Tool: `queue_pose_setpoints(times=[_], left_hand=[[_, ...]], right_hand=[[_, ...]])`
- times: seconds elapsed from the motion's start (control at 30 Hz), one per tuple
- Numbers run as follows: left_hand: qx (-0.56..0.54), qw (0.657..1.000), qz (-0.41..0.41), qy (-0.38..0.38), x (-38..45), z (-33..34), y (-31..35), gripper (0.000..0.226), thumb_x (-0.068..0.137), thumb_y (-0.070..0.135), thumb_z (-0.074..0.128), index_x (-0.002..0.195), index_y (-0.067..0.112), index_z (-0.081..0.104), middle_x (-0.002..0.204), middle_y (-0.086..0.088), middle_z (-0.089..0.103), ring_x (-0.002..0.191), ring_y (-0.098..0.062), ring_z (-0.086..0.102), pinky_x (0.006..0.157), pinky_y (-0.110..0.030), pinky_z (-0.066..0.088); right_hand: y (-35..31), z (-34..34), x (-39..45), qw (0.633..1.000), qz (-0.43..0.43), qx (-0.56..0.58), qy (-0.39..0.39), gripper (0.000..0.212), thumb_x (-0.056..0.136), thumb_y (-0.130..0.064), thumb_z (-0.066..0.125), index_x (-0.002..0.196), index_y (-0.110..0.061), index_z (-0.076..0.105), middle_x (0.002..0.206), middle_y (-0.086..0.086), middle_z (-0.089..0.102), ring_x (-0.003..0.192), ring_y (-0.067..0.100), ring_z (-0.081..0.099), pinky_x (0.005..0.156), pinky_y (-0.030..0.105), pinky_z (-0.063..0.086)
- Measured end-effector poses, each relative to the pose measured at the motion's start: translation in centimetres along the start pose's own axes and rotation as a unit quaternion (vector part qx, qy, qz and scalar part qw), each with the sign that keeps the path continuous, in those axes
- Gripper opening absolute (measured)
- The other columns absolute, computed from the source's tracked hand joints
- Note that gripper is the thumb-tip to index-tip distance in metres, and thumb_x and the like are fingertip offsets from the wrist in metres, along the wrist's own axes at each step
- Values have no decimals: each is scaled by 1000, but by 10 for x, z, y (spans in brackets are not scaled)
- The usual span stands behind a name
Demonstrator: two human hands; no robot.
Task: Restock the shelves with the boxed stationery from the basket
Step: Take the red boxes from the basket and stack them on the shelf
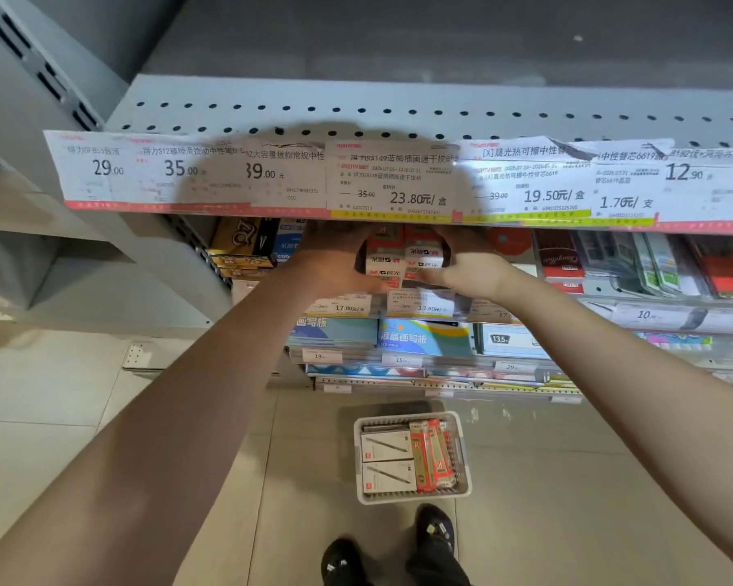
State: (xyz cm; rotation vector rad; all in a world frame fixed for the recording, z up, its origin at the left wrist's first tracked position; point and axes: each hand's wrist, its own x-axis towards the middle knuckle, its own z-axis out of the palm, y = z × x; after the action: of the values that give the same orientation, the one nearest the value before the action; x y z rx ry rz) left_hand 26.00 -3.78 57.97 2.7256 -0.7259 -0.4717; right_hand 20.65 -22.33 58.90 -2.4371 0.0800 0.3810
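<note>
From the head camera, both arms reach forward under the top shelf [398, 103], a grey perforated board whose front edge carries a row of price labels [394, 179]. On the shelf below, the left hand [335, 264] and the right hand [466, 268] flank a small stack of red-and-white boxes [403, 258], one hand on each side. The left hand's fingers curl round the left side of the stack and the right hand's fingers curl round its right side, so the boxes are gripped between the two; the fingertips themselves run up into the shadow under the top shelf and cannot be made out. The stack sits just above a strip of price tags [420, 304] on that shelf's edge, with black-and-gold boxes [246, 243] to its left and dark red packs [561, 258] to its right. Lower shelves hold blue-green drawing-board packs [424, 338]. On the tiled floor [102, 416] stands a white basket [358, 458], just in front of the person's dark shoes [434, 528]; it holds two white boxes [386, 463] on its left side and several red boxes [434, 456] on its right.
</note>
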Motion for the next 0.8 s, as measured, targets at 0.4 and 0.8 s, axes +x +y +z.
queue_pose_setpoints(times=[0.4,0.8], left_hand=[[103,991,24,82,4,8,-6,88,79,52,64,148,22,19,155,-6,23,141,-29,20,115,-44,19],[170,985,14,40,3,17,-9,86,87,62,41,150,21,1,160,0,-2,147,-23,-4,118,-47,1]], right_hand=[[10,12,7,999,-14,49,-15,79,82,-4,62,146,-30,23,145,9,40,125,39,47,98,45,47],[19,26,9,995,-96,-2,39,90,74,3,63,149,-13,15,147,15,29,130,32,40,101,30,42]])
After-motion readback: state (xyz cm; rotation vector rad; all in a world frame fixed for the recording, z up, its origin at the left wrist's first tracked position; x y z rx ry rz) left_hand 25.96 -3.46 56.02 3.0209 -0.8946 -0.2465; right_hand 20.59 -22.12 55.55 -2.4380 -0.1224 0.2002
